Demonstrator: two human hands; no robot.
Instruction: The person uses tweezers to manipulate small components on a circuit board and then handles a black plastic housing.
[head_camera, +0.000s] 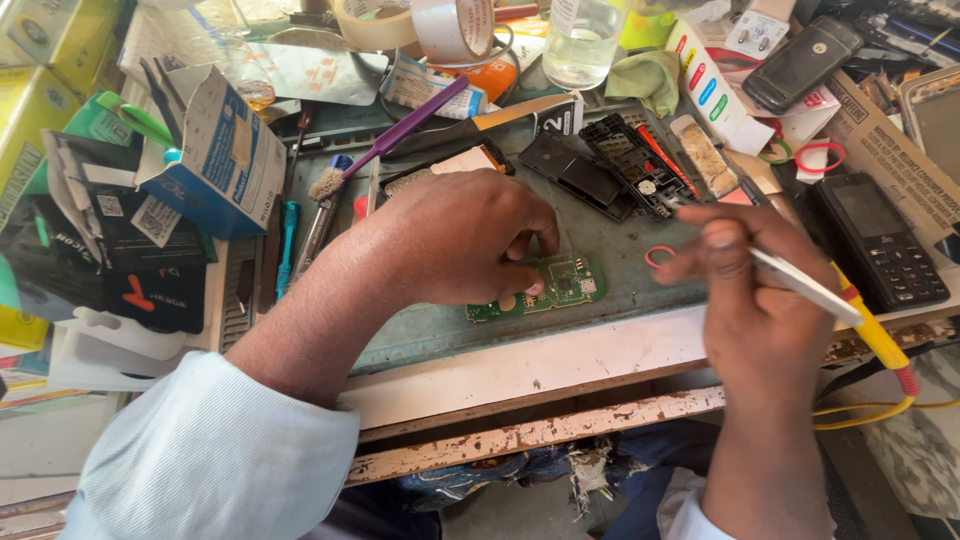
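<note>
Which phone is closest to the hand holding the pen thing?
The black keypad phone lying just beside the right hand. The other dark phone lies farther away, near the table's top edge.
</note>
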